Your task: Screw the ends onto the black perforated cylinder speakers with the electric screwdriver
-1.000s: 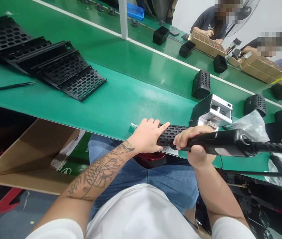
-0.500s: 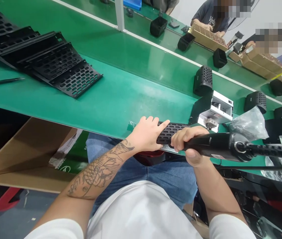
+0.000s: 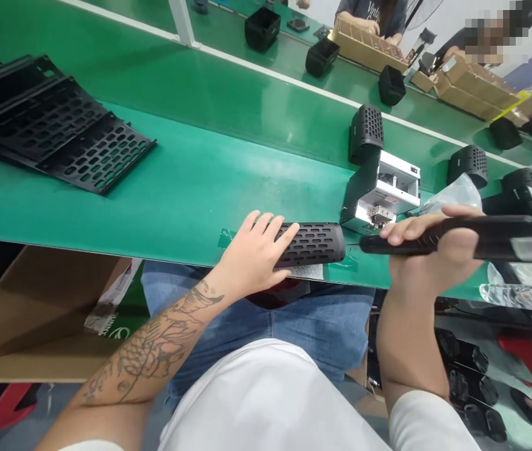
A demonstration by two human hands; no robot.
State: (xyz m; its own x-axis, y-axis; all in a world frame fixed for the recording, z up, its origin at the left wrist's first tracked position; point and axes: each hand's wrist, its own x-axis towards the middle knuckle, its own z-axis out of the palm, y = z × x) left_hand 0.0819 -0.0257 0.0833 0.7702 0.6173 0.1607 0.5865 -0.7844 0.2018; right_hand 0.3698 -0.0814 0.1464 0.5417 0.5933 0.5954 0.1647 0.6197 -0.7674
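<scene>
On the green bench near its front edge lies a black perforated housing, on its side. My left hand rests over its left end, thumb on the near side and index finger across the top, other fingers outstretched. My right hand is wrapped around a black electric screwdriver, held nearly level. Its thin bit points left at the right end face of the housing; whether the tip touches cannot be made out. Beyond the housing stands a black and silver metal unit with an open frame.
Overlapping black perforated panels lie at the left of the bench. Black housings stand along the back, by a clear plastic bag. A cardboard box sits below left. Co-workers sit across the bench by cardboard trays.
The screwdriver has drawn back to the right from the housing, uncovering its right end and the bit. My left hand stays on the housing. The whole view has shifted somewhat.
</scene>
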